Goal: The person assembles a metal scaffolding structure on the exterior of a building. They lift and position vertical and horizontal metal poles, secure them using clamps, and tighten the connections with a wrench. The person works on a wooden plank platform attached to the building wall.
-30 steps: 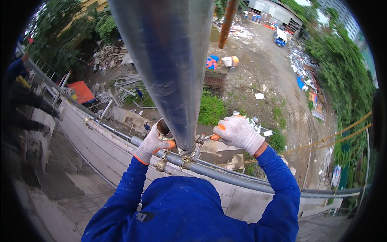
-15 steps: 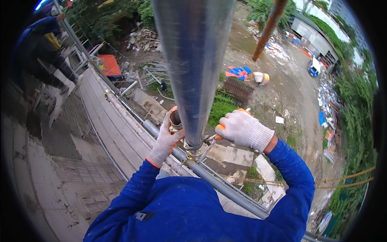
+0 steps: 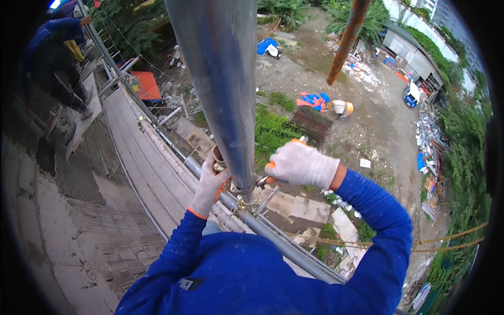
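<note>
White-gloved, our right hand (image 3: 303, 164), curled around a silver metal tool (image 3: 261, 181), edged left toward the round grey steel pole (image 3: 223, 94), seemingly mid-turn; our left hand (image 3: 208, 186) clasped a brown open pipe (image 3: 218, 154).

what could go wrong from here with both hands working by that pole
The right hand seems to grip a metal tool; if it slips, it could fall to the ground below. The left hand, on the open pipe close beside the upright pole, might get pinched if the pole shifts.
</note>
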Demonstrator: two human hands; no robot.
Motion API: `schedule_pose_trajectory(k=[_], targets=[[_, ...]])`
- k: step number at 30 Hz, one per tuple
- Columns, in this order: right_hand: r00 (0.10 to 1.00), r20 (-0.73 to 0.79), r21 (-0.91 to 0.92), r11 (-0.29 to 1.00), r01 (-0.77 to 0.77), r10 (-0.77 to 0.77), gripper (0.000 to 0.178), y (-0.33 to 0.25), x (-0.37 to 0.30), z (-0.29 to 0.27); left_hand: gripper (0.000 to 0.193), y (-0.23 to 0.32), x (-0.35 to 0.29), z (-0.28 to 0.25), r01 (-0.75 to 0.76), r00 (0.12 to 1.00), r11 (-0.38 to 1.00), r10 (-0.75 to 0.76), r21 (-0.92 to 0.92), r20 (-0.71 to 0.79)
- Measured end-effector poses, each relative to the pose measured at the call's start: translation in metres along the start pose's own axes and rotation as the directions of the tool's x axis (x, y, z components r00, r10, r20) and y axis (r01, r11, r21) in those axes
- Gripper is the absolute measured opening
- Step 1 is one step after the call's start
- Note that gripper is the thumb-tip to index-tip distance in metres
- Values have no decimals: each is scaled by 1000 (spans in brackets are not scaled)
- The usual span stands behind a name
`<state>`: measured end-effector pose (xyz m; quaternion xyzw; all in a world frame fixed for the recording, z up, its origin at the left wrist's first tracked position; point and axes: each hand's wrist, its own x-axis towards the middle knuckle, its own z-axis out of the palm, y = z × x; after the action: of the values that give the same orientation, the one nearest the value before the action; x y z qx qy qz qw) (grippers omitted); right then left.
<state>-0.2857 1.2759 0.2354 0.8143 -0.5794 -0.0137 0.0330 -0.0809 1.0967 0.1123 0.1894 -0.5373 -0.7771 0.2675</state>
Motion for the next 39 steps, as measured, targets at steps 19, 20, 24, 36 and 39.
schedule_pose_trajectory(k=[19, 20, 24, 36, 39], targets=[[483, -577, 685, 712, -153, 659, 19, -67, -8, 169, 61, -12, 33, 6, -442, 897, 869, 424, 223, 127], [440, -488, 779, 604, -170, 754, 15, -89, -4, 175, 61, -13, 27, 8, -370, 928, 919, 361, 134, 92], [215, -206, 974, 222, -50, 955, 14, -140, 37, 199, 44, -24, 31, 2, -205, 979, 975, 205, -82, -10], [-137, 266, 956, -243, 164, 954, 28, -212, 75, 171, 40, 36, 42, 3, -132, 890, 987, 77, 91, 449], [-335, -32, 971, -50, -233, 942, 31, -209, 110, 193, 34, 44, 58, 5, -274, 800, 959, 183, 76, 571]])
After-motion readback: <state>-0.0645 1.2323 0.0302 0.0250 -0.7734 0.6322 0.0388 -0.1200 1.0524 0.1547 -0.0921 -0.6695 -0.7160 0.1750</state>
